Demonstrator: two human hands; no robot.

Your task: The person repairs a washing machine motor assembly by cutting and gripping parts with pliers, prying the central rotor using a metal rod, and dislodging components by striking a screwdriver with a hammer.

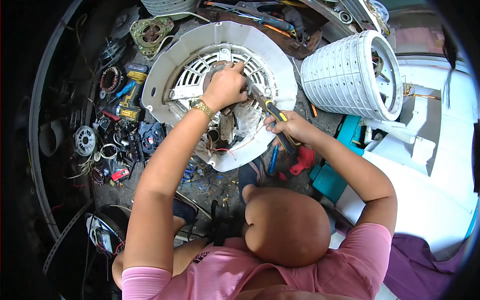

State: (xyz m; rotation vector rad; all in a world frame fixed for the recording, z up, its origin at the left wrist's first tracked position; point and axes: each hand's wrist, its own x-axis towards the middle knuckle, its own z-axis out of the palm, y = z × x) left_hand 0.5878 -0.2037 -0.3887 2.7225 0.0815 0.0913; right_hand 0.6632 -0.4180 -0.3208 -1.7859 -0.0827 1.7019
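Note:
A round white plastic base (170, 47) with a slotted grille lies before me. It looks like the bottom of a washing machine tub. Over its middle, my left hand (226, 86) is closed on a dull grey part that its fingers mostly hide; a gold watch (202, 107) is on that wrist. My right hand (292, 126) grips pliers (276, 112) with yellow and black handles at the base's right side. Their jaws point up and left, close to my left fingers; whether they bite on anything I cannot tell. A red wire (226, 151) shows at the lower rim.
A white perforated spin drum (340, 75) lies on its side at right, near a teal case (332, 175). A yellow cordless drill (132, 95), a motor (150, 32) and many loose parts crowd the left. Below my right hand are a blue screwdriver (273, 159) and a red object (302, 160).

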